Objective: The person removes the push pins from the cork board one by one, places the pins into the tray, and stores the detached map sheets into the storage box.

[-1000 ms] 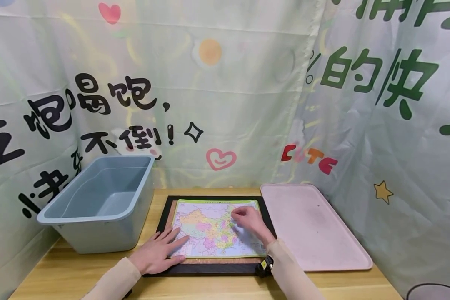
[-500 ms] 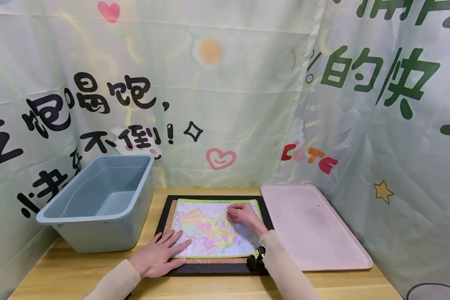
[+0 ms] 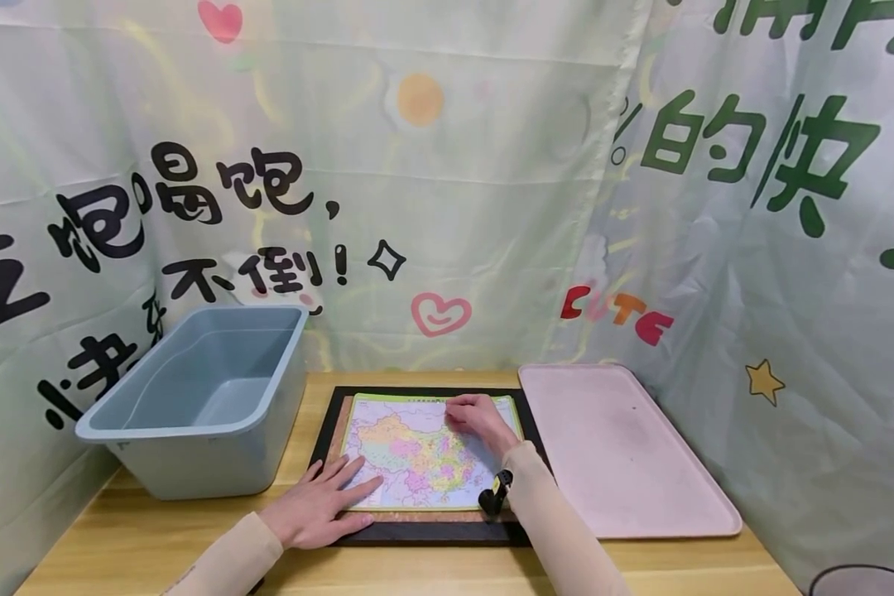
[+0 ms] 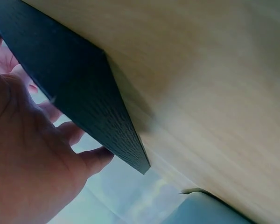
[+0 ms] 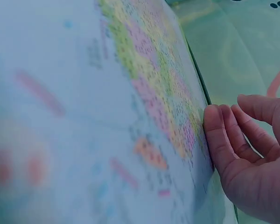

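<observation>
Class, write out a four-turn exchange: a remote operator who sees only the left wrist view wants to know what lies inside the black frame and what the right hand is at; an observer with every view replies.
Operator: My left wrist view shows the left hand at the edge of a black frame. What lies inside that frame?
Observer: In the head view, a colored map, with a brown surface showing along its left and lower edges.
Operator: And which part of the map is the right hand at?
Observer: The upper right part, with its fingers bent; I cannot make out anything held in them.
</observation>
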Demonstrator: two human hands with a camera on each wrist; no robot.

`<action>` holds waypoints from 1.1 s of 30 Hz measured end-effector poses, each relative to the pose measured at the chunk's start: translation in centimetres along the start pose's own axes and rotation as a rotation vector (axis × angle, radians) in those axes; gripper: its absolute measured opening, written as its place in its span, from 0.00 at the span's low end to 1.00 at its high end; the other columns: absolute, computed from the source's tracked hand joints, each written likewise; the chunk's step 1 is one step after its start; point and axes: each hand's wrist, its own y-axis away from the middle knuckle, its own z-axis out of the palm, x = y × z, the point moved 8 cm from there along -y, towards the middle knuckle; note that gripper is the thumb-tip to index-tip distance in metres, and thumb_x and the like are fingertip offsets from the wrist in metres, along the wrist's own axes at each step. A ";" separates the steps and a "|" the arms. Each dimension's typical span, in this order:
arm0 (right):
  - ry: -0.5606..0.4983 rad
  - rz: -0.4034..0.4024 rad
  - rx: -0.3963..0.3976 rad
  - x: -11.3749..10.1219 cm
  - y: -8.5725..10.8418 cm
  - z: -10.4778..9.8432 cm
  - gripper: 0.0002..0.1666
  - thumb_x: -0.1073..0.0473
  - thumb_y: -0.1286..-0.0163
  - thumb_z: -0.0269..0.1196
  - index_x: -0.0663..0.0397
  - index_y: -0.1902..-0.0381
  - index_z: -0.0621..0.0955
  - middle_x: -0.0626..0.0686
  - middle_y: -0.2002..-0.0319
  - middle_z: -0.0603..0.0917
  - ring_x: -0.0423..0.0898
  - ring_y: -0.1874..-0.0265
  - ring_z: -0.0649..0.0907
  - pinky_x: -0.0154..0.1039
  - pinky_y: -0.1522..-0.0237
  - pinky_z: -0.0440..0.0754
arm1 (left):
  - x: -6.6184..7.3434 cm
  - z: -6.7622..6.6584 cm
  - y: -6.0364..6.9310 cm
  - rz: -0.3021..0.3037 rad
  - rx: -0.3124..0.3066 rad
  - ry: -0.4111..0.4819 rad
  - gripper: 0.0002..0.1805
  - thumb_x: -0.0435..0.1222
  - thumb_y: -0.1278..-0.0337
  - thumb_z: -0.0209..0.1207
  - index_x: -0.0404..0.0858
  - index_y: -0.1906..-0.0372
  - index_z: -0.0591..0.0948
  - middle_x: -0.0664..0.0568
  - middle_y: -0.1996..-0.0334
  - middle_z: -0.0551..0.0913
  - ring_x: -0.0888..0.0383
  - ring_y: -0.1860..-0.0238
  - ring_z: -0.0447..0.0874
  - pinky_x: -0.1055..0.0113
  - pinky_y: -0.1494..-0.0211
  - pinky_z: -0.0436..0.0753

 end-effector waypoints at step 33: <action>0.110 0.117 0.071 0.7 -4.5 1.1 0.09 0.64 0.28 0.58 0.63 0.56 0.82 0.52 0.80 0.77 0.40 0.88 0.74 0.35 0.80 0.82 | -0.1 0.1 -0.2 -0.012 -0.011 0.004 0.32 0.65 0.31 0.39 0.62 0.26 0.63 0.46 0.23 0.57 0.39 0.23 0.51 0.31 0.29 0.49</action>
